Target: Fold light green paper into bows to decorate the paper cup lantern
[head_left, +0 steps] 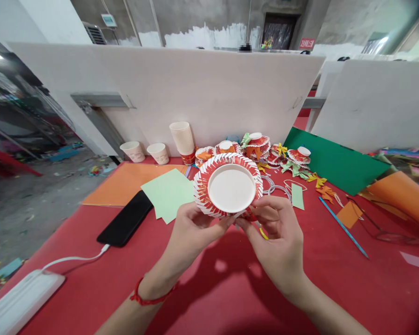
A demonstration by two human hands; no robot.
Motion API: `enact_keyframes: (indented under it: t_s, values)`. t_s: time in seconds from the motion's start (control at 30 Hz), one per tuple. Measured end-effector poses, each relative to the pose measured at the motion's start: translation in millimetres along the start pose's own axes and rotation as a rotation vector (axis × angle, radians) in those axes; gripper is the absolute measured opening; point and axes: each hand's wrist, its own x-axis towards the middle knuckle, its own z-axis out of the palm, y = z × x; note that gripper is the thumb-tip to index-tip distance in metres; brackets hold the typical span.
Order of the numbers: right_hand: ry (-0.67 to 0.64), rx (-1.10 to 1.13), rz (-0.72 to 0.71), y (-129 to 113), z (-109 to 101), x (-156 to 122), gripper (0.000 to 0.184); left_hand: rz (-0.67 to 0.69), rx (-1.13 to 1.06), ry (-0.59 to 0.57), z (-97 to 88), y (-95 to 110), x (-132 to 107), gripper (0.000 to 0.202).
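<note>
Both hands hold up one paper cup craft [232, 188], its pale round base facing me and a red-and-white fringe of folded strips around it. My left hand [200, 228] grips its lower left edge, the thumb at the bottom rim. On the lower right, my right hand [274, 232] pinches the rim, its thumb tip close to the left one. Under the right fingers a bit of yellow [263, 233] shows; what it belongs to is hidden. Behind the craft stand several similar fringed cup pieces [256, 145] with paper bows.
Left lie a black phone [126, 219], a white power bank [24, 302], green paper [171, 193] and orange paper [125, 179]. Paper cups [181, 137] stand along the white partition [195, 88]. Right are a blue pencil [344, 226], glasses [387, 235] and green card [335, 160].
</note>
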Motion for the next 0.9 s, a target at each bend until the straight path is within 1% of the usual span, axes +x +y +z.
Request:
enact_keyframes:
  t_s: [0.13,0.23,0.37,0.43,0.5,0.57,0.63,0.77,0.8,0.83,0.9]
  values:
    - [-0.013,-0.030,-0.013,1.1,0.7,-0.4,0.028,0.018,0.031,0.025,-0.4,0.0,0.1,0.013]
    - [-0.055,-0.052,-0.027,0.6,-1.2,0.9,0.026,0.018,0.045,0.012,-3.5,-1.2,1.4,0.014]
    - [-0.110,-0.120,-0.098,-2.3,-6.8,4.4,0.020,0.059,0.062,-0.023,-5.4,0.2,5.0,0.016]
    - [-0.122,-0.167,-0.135,-4.4,-9.6,6.1,0.016,0.091,0.113,-0.026,-4.5,2.2,6.4,0.012]
    - [-0.142,-0.195,-0.160,-6.4,-11.6,7.4,0.013,0.113,0.169,0.001,-2.9,3.7,6.7,0.009]
    - [-0.153,-0.214,-0.182,-7.8,-12.3,8.1,0.012,0.106,0.182,0.039,-1.4,3.3,5.7,0.011]
    - [-0.161,-0.239,-0.217,-7.8,-11.7,8.3,0.013,0.056,0.112,0.049,-0.6,0.8,4.0,0.011]
    - [-0.159,-0.277,-0.379,-2.4,-9.5,7.7,0.017,-0.152,-0.209,-0.080,-0.6,-5.7,0.8,0.002]
    - [-0.160,-0.278,-0.421,-0.2,-9.3,7.6,0.018,-0.198,-0.285,-0.108,-0.4,-6.3,0.3,0.003]
    - [-0.164,-0.278,-0.455,1.9,-9.4,7.6,0.018,-0.235,-0.344,-0.125,0.0,-6.2,0.0,0.004]
    - [-0.188,-0.280,-0.492,5.7,-10.1,7.8,0.018,-0.278,-0.409,-0.120,1.4,-4.7,-0.4,0.005]
